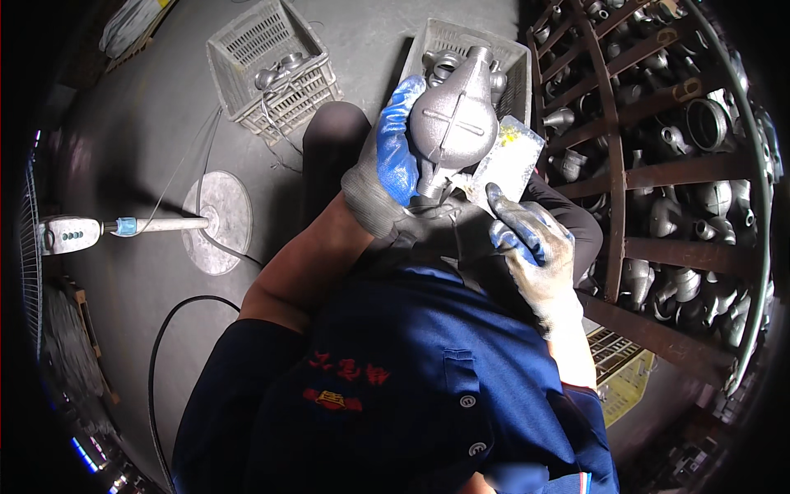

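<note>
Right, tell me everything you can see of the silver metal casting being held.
The silver metal casting has a rounded body tapering to a narrow neck at the far end, with a short stub at the near end. Its surface looks grainy, like unpolished metal, and raised ribs form a cross on the visible face. It tilts, neck to the right, and overlaps the grey crate in view. The gloved left grip holds its left side. Whether the pale flat piece touches it cannot be told.
</note>
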`<state>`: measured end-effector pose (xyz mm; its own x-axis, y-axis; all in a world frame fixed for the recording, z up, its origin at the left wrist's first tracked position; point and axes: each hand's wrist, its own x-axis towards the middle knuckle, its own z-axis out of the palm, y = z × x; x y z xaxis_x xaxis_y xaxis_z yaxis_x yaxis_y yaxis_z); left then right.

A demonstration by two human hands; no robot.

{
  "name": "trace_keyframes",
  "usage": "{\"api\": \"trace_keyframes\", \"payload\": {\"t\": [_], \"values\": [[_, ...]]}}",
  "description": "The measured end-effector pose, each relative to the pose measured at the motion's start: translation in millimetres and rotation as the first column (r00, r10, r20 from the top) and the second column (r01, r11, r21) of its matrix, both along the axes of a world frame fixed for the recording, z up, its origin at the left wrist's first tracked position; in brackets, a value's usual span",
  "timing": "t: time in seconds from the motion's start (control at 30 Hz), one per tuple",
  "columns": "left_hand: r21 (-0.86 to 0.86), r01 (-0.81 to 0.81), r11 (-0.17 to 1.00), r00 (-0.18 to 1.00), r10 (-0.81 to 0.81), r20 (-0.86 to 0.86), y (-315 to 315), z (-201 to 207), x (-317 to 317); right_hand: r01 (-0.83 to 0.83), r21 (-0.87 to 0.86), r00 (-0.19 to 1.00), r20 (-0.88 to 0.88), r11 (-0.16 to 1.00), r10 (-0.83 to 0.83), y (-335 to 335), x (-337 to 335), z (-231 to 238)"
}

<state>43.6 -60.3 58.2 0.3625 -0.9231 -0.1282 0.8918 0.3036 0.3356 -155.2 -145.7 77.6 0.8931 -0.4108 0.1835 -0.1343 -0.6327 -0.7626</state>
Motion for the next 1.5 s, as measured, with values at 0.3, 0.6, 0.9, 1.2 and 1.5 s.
{"api": "trace_keyframes", "payload": {"t": [0.3, 0.6, 0.9, 1.2, 1.5], "values": [[0.082, -0.123, 0.989, 0.984, 0.111, 0.141, -3, -5, -1, 0.03, -0.11, 0.998, 0.049, 0.993, -0.025, 3, 7, -5], [0.104, -0.106, 0.989, 0.994, 0.105, 0.02, -9, -23, 5, 0.022, -0.24, 0.999, 0.037, 0.971, -0.014, 3, 9, -13], [0.08, -0.148, 0.986, 0.988, 0.144, 0.057, -11, -32, 7, 0.022, -0.163, 0.998, 0.065, 0.986, -0.011, 0, 7, -11], [0.089, -0.075, 0.993, 0.996, 0.071, 0.049, -3, -18, 2, -0.015, -0.178, 1.0, 0.0, 0.984, 0.015, -2, 6, -3], [-0.13, 0.05, 0.99, 0.996, -0.059, -0.067, -3, -17, 3, 0.018, -0.165, 1.0, -0.005, 0.986, -0.019, 0, 4, -4]]}}
